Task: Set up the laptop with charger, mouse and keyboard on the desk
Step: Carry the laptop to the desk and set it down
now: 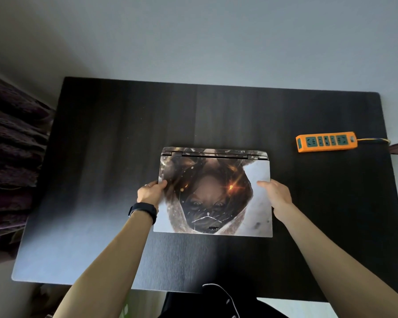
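A closed laptop (213, 196) with a printed picture skin on its lid lies in the middle of the dark desk (124, 134), hinge away from me. My left hand (150, 194) grips its left edge, thumb on the lid; a black band sits on that wrist. My right hand (276, 196) holds the right edge the same way. No charger, mouse or keyboard is in view.
An orange power strip (326, 141) with green sockets lies at the desk's right side, its cable running off the right edge. A dark curtain (12, 171) hangs left of the desk. A pale wall stands behind it.
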A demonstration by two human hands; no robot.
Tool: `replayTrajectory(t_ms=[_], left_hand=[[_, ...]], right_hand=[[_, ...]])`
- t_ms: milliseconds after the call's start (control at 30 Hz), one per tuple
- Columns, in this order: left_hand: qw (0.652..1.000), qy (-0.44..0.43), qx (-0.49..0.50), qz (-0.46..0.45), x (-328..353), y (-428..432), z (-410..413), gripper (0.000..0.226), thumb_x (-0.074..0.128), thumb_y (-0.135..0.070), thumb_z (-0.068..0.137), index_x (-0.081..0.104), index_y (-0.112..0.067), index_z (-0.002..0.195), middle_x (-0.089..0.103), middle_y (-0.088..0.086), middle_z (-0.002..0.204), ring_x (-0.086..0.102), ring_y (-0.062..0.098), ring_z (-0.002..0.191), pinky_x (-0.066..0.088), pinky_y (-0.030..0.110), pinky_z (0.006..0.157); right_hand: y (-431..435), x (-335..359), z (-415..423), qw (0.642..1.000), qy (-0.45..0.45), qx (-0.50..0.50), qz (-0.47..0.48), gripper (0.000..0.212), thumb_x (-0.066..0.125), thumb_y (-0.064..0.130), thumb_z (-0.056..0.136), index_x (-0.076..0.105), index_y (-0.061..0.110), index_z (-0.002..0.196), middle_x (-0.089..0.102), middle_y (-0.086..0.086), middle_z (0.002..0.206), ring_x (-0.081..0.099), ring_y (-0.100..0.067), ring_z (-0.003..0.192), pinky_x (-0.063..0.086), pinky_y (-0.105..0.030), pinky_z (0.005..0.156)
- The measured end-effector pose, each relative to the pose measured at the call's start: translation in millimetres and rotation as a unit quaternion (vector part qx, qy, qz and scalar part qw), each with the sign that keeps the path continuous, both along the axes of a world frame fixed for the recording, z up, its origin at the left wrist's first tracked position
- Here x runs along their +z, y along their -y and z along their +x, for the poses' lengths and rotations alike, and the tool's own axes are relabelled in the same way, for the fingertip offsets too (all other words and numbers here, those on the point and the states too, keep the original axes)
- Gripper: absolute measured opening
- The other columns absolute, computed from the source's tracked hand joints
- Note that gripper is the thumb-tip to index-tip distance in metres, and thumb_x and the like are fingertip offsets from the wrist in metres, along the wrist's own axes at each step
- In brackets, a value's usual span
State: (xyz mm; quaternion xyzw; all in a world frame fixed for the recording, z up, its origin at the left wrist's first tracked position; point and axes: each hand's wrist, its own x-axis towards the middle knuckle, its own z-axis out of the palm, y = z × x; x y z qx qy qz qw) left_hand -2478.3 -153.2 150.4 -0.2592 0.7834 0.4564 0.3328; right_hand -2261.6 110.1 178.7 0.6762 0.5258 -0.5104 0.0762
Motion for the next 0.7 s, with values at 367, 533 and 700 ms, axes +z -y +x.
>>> replayTrajectory(t_ms=[367, 533, 700], left_hand=[[0.983, -0.05, -0.159, -0.08, 9, 13, 2, 0.046, 0.068, -0.03, 0.085, 0.062, -0.021, 0.13, 0.067, 0.003, 0.122, 0.061, 0.027, 0.112, 0.046, 0.031, 0.097], [0.914, -0.166, -0.364, -0.062, 20, 42, 40, 0.084, 0.071, -0.043, 0.08, 0.024, -0.038, 0.151, 0.043, 0.005, 0.14, 0.043, 0.024, 0.129, 0.039, 0.04, 0.108], [0.789, -0.182, -0.566, -0.151, 12, 73, 74, 0.12, 0.08, -0.056, 0.064, -0.006, -0.055, 0.148, -0.012, 0.012, 0.161, 0.017, 0.036, 0.145, 0.035, 0.047, 0.113]], right_hand=[[15, -3, 9, 0.985, 0.043, 0.152, 0.075, 0.073, 0.062, 0.049, 0.094, 0.033, 0.019, 0.154, 0.041, -0.007, 0.157, 0.041, -0.031, 0.142, 0.036, -0.046, 0.113], [47, 1, 31, 0.956, 0.0, 0.268, 0.119, 0.112, 0.079, 0.049, 0.08, 0.006, 0.023, 0.16, 0.022, -0.007, 0.165, 0.028, -0.031, 0.149, 0.029, -0.046, 0.118], [91, -1, 63, 0.923, 0.012, 0.357, 0.146, 0.131, 0.082, 0.061, 0.068, -0.009, 0.034, 0.157, 0.0, -0.014, 0.167, 0.011, -0.039, 0.152, 0.025, -0.054, 0.119]])
